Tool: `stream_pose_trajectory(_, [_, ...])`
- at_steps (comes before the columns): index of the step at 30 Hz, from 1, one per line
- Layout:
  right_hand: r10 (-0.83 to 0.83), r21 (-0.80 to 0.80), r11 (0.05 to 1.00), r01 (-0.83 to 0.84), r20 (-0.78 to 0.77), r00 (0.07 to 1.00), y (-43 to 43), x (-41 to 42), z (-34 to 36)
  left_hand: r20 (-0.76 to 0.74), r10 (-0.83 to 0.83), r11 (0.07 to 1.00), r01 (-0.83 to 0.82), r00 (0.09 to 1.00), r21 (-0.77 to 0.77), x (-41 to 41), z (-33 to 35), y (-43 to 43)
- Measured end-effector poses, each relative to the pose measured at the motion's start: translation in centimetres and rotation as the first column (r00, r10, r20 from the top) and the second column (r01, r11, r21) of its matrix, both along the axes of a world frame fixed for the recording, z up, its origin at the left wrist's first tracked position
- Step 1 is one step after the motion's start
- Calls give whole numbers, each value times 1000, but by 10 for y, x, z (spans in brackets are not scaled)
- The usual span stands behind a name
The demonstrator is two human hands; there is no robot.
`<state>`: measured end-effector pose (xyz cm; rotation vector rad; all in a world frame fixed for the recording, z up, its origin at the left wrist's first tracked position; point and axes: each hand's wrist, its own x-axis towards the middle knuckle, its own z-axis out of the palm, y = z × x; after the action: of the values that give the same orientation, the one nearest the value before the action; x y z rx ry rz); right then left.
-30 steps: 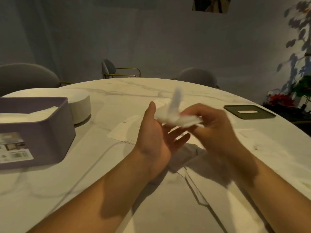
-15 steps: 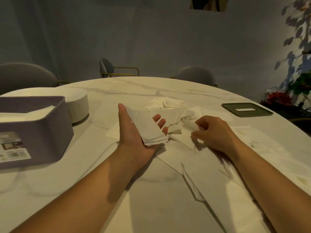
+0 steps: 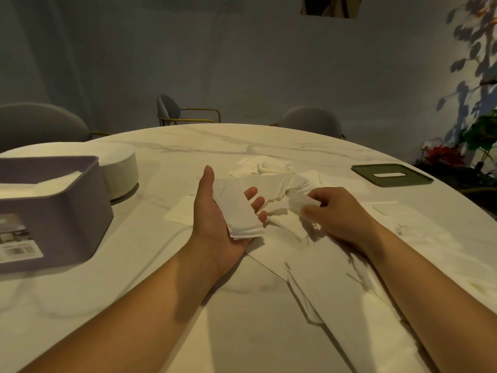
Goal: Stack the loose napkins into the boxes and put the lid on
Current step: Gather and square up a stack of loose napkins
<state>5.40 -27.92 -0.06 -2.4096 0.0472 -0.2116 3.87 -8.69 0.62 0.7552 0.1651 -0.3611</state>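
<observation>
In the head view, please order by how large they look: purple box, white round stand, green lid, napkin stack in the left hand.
1. purple box, clearly largest.
2. white round stand, partly hidden behind the box.
3. green lid and napkin stack: look alike, and the stack is nearer, so unranked.

Grey chairs (image 3: 172, 110) stand behind the marble table (image 3: 215, 141), a leafy plant (image 3: 484, 135) at right.
</observation>
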Motion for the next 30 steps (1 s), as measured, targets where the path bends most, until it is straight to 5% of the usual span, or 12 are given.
stream_pose_trajectory(6, [-95,159,984,78,105,990,3,-4,7,17,24,999,-24,1000,-29,0,-2,-1])
stream_pose_trajectory(10, [-86,408,912,46,81,993,5,-7,13,31,38,999,-38,999,-11,0,-4,-1])
stream_pose_trajectory(15, [-308,828,442,346,-222,925,-6,-3,22,6,90,996,-90,996,-24,-2,-3,-3])
stream_pose_trajectory(18, [-321,923,196,330,-257,911,-12,-7,30,-6,87,995,-87,996,-52,-4,-3,-5])
stream_pose_trajectory(20, [-365,921,274,277,-167,916,-12,-10,33,-7,41,997,-42,999,-67,-6,-3,-8])
stream_pose_trajectory(24, [-200,693,717,-81,315,928,23,-28,34,30,-30,996,33,999,-84,-12,-5,-17])
stream_pose_trajectory(28, [278,319,846,-428,420,864,54,-37,19,147,-89,987,107,985,-118,-14,-6,-21])
stream_pose_trajectory(30, [361,177,877,-447,371,855,56,-34,13,178,-76,988,98,981,-118,-12,-8,-19])
